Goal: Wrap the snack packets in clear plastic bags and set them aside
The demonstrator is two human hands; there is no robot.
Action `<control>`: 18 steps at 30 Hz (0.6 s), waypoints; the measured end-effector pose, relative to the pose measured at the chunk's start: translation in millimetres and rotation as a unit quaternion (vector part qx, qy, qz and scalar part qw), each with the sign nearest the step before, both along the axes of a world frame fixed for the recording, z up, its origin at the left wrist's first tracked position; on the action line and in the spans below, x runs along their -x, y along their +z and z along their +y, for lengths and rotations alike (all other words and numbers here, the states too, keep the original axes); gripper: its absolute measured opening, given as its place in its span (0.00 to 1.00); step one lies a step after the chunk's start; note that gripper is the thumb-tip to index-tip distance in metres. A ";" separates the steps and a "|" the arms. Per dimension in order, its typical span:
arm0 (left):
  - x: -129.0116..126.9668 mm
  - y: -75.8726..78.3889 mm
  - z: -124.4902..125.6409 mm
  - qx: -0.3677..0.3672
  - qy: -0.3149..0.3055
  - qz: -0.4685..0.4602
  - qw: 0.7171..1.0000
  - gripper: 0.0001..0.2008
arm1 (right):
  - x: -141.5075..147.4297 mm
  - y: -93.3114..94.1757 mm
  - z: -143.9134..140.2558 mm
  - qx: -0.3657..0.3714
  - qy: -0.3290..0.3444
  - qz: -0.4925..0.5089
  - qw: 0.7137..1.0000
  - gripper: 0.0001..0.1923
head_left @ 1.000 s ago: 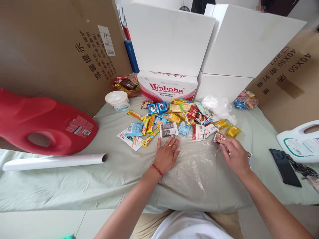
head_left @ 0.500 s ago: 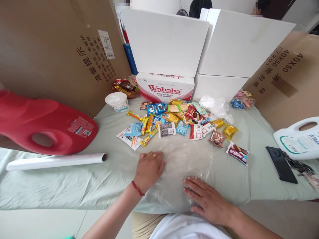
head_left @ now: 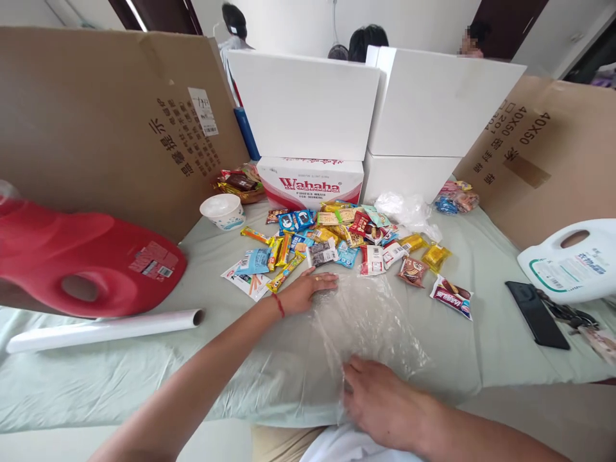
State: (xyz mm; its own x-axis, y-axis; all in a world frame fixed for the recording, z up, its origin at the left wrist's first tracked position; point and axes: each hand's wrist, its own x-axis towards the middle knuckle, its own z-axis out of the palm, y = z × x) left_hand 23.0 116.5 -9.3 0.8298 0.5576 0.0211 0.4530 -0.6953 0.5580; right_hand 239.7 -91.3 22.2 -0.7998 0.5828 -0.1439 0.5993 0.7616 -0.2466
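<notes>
A clear plastic bag (head_left: 370,314) lies wrinkled on the cloth in front of me. My left hand (head_left: 308,290) rests at the bag's far left corner, fingers stretched out to the right and lying flat; a red string is round its wrist. Near the table's front edge, my right hand (head_left: 378,401) has its fingers curled on the bag's near side, with the plastic creased beside the fingertips. Just beyond the left hand sits a pile of wrapped snacks, among them a dark see-through packet (head_left: 322,252), a yellow stick pack (head_left: 286,272) and a blue packet (head_left: 253,261).
A red jug (head_left: 110,256) and a white roll (head_left: 106,330) lie at left. White boxes (head_left: 308,106) and a Wahaha carton (head_left: 310,183) stand behind the snacks, near a paper tub (head_left: 222,212). To the right are a phone (head_left: 536,314) and a white bottle (head_left: 572,263).
My left hand has slid forward and right along the bag, its fingers now pointing right. My right hand has gone from flat to curled, and the bag is more wrinkled. The view has tilted up.
</notes>
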 end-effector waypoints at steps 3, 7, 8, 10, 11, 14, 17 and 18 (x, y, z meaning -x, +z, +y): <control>1.2 4.4 8.1 -0.053 0.066 -0.034 0.996 0.31 | 10.4 4.0 23.0 -0.005 0.053 0.041 0.998 0.11; 9.0 0.8 1.3 -0.031 0.260 -0.032 0.965 0.16 | 20.8 -3.5 38.8 -0.018 0.060 0.096 0.993 0.13; 10.7 -1.4 -0.4 -0.018 0.286 -0.030 0.958 0.16 | 23.8 -6.5 40.2 -0.022 0.060 0.107 0.992 0.13; 12.9 -5.3 -0.9 0.012 0.315 -0.036 0.948 0.17 | 30.7 -12.1 42.0 -0.040 0.052 0.126 0.990 0.12; 13.4 -6.2 0.5 0.029 0.322 -0.043 0.945 0.18 | 34.5 -14.4 42.9 -0.051 0.048 0.131 0.989 0.13; 14.8 0.9 6.3 0.067 0.327 -0.064 0.941 0.18 | 44.9 -18.5 47.7 -0.065 0.045 0.124 0.989 0.15; 16.5 27.7 -5.1 0.039 0.373 -0.094 0.922 0.18 | 51.4 -18.5 55.3 -0.040 0.053 0.093 0.993 0.13; 15.6 39.6 -17.5 0.003 0.412 -0.119 0.904 0.17 | 52.8 -18.4 57.8 -0.034 0.058 0.084 0.994 0.12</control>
